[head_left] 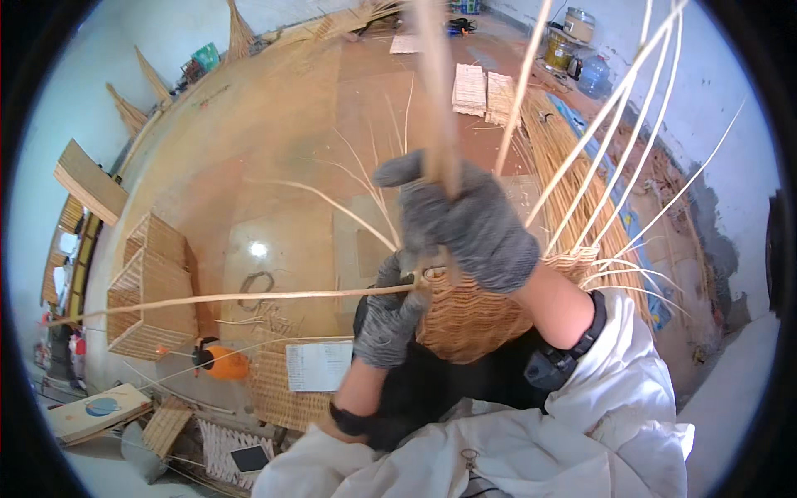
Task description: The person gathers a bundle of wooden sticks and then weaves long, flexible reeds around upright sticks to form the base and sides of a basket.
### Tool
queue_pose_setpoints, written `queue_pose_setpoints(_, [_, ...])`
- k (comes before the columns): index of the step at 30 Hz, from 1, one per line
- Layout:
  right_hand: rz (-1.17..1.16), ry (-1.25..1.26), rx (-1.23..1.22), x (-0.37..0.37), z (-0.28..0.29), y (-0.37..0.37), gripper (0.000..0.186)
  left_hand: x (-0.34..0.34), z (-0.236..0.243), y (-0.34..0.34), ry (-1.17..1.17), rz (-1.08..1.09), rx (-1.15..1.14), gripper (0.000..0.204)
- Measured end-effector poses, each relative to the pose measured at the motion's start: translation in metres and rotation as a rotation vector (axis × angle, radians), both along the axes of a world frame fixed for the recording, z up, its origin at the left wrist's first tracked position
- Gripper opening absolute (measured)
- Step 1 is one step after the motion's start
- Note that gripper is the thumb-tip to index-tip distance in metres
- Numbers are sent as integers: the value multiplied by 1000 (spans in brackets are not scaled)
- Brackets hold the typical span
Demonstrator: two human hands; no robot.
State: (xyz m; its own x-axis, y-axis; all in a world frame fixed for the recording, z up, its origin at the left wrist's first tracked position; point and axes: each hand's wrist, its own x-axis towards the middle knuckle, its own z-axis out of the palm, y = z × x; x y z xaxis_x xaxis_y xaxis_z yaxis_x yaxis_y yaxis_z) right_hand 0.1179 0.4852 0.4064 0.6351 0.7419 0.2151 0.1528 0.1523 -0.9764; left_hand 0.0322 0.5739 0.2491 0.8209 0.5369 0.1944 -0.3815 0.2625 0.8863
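"Over the lap in the head view, where does the work sit?"

"The woven basket (465, 324) rests against dark clothing, below the hands. The left hand (386, 318), gloved, has its fingers drawn narrow at the rim, pinching the long rod (249, 296) that runs far out to the left."

"What worries you there?"

"Leverage. If that pinch slackened, the rod's weight could pry its near end loose. Swung low, its far length might also knock the orange bottle (226, 363)."

"And the right hand (471, 226)?"

"Gloved fingers wrapped round a thick pale rod (437, 75). It's blurred, so I can't tell quite where its lower end meets the basket. Forced at a sharp angle, it could split or spread the weave."

"Anything else?"

"The upright stakes (524, 87) stand close by the right hand; a careless elbow could kink one. And pale loose ends (638, 270) poke out near the white sleeve (618, 357), where they might snag the cloth and tug the rim askew."
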Motion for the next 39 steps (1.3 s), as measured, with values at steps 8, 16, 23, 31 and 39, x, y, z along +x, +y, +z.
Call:
queue_pose_setpoints(8, [-44, 114, 144, -5, -16, -7, 25, 8, 20, 12, 17, -460, -124, 40])
queue_pose_setpoints(16, [-120, 339, 22, 32, -17, 9, 20, 5, 24, 8, 97, -570, -149, 39])
queue_pose_setpoints(23, [-179, 228, -679, 30, -47, 56, 12, 0, 26, -4, -13, -424, -127, 46])
queue_pose_setpoints(31, [-40, 224, -1028, 36, -47, 52, 14, 4, 19, -17, -156, -248, -184, 40])
queue_pose_setpoints(39, [20, 218, -751, 46, -36, 37, 26, 2, 14, -8, -91, -251, -77, 37])
